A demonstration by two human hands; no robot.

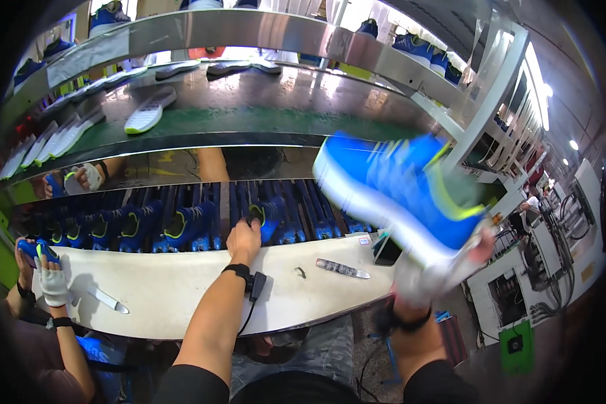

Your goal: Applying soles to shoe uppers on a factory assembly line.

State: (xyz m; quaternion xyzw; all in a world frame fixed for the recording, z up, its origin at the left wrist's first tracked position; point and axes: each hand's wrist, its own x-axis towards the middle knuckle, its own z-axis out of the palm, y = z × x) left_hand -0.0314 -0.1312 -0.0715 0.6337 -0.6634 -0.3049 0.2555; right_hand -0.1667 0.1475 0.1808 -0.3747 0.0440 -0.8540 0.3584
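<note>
In my raised right hand point(444, 269), which wears a pale glove, is a blue sneaker point(384, 185) with a white sole and yellow-green trim. Both are smeared by motion, but the hand is closed under the heel end. My bare left hand point(244, 239) reaches across the white worktop and grips a blue shoe point(269, 217) with a yellow-green lining by its collar. That shoe sits in the dark slatted conveyor, in line with several similar shoes point(192, 222). A black band with a cable is around my left wrist.
A marking tool or knife with a wrapped handle point(342, 268) lies on the white worktop point(283, 303), near a phone point(387, 252). At left, a co-worker's gloved hand point(52, 283) holds a shoe beside another blade point(108, 299). White soles point(149, 111) lie on the shelf above.
</note>
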